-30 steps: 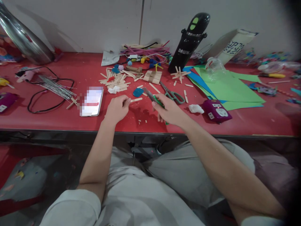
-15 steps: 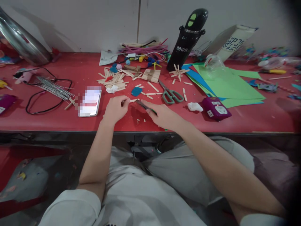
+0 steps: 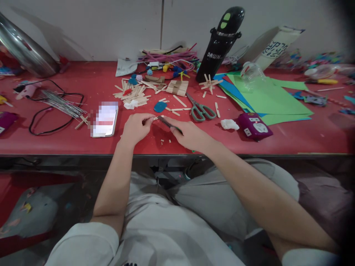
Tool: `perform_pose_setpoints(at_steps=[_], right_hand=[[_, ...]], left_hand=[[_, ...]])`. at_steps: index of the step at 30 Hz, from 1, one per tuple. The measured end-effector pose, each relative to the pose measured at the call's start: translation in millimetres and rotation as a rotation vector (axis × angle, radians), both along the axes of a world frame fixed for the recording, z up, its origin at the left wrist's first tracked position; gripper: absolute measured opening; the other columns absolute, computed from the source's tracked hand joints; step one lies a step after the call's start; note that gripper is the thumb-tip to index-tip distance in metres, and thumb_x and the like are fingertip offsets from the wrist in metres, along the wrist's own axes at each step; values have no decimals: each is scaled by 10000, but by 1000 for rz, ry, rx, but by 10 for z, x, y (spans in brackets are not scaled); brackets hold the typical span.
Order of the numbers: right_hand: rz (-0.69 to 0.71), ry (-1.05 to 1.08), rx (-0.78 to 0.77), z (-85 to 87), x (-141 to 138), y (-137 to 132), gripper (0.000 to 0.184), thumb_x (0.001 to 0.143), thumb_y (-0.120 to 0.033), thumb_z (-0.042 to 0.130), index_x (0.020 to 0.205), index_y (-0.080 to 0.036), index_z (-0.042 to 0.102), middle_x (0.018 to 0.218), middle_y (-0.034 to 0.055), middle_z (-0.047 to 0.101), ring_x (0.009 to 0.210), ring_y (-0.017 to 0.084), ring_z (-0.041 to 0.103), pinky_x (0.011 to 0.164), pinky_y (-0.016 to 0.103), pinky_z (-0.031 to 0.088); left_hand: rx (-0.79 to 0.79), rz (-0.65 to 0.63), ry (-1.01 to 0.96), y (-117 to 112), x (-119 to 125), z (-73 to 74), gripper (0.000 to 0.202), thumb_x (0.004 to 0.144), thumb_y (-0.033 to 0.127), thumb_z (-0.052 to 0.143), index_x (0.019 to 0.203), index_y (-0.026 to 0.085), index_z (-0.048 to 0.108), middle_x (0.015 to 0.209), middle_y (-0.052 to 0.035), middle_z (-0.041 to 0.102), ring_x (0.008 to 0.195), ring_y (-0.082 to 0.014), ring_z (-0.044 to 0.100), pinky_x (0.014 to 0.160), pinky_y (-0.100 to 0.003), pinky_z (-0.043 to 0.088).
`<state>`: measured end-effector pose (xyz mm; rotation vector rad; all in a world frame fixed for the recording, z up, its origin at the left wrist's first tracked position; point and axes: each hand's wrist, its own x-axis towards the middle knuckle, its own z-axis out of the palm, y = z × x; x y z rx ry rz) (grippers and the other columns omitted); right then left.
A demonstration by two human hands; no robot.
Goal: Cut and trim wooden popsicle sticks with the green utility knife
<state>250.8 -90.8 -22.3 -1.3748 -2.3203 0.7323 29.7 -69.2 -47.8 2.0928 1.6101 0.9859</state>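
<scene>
My left hand [image 3: 137, 127] is closed, its thumb and fingers pinching a short pale wooden craft stick [image 3: 155, 118] just above the table. My right hand [image 3: 190, 133] grips a dark, narrow-bladed tool [image 3: 169, 124] with a bit of green near the fingers; its exact kind is unclear. The tool's tip meets the stick close to my left fingertips. Small wooden chips [image 3: 170, 141] lie on the red table below. Grey-green scissors [image 3: 201, 111] rest beyond my right hand, beside loose craft sticks and a blue oval piece [image 3: 160, 106].
A phone [image 3: 104, 120] lies left of my hands, with a bundle of thin wires [image 3: 62, 104] farther left. A purple socket block [image 3: 254, 126] and a white crumpled lump [image 3: 229, 124] sit right. Behind are a black bottle [image 3: 217, 50], craft stick pile [image 3: 135, 92] and green paper sheets [image 3: 280, 99].
The tool's tip has shifted slightly left and up along the stick, closer to my left fingers. Less of the stick shows between the hands. Both hands keep their grip.
</scene>
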Motion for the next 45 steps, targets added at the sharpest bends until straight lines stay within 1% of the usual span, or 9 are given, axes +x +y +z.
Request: perform_pose_setpoints(at_steps=[5,12,18,21,27,32,35,40,45], right_hand=[[-12,-34,10,-10,-6,1,576,990,-196,418,1560,-275,447,850,59,719,550,141,453,612,261,385],[4,-2,-9,3,-21,12,573,979,-170,424,1545,-246,471,899,61,727,558,124,456,623,248,380],[-2,-37,-18,13,-27,10,586,974,-160,432,1553,-244,457,807,42,700,511,113,415,579,236,336],[8,-35,3,1,-32,6,580,970,-159,435,1544,-233,472,852,57,717,530,115,427,591,237,346],[11,-29,-2,-20,-30,15,567,969,-152,438,1528,-222,497,922,73,743,548,118,457,605,240,367],[3,17,-12,-44,-12,12,571,974,-154,430,1537,-230,483,1021,89,756,592,128,508,685,260,433],[-6,17,-18,-43,-8,3,581,981,-165,419,1557,-241,449,966,74,749,595,133,508,708,273,451],[-13,-5,-18,-28,-18,-2,567,989,-186,412,1552,-236,458,893,60,722,586,131,497,672,266,434],[-13,-19,-5,-34,-24,5,575,982,-172,406,1549,-245,463,824,43,700,561,129,473,639,254,407]], left_hand=[[-3,10,12,-7,9,7,261,900,250,585,1018,211,815,967,-82,805,859,-251,722,753,-338,503],[-15,-3,46,-25,25,34,277,900,233,571,1024,186,814,986,-86,805,848,-242,718,738,-326,490],[-25,-30,54,-41,18,49,297,906,238,555,1038,185,816,986,-71,807,839,-226,714,734,-310,485],[-19,-34,58,-42,6,49,298,907,239,554,1035,185,818,974,-74,807,807,-219,711,725,-309,483],[-35,-38,57,-23,-15,35,296,899,223,559,1037,177,817,1022,-85,803,894,-239,726,786,-317,496],[-31,-39,51,-10,-15,45,285,905,245,559,988,174,822,1014,-85,804,886,-241,728,757,-311,490],[-33,-41,37,-9,-7,48,285,902,243,558,993,182,822,1011,-77,805,893,-239,727,756,-310,485],[-15,-59,40,-9,-7,36,283,900,251,549,942,175,818,907,-78,801,752,-198,682,673,-298,446],[5,-76,34,-8,-19,22,277,893,243,539,875,167,805,855,-72,778,720,-174,645,653,-278,434]])
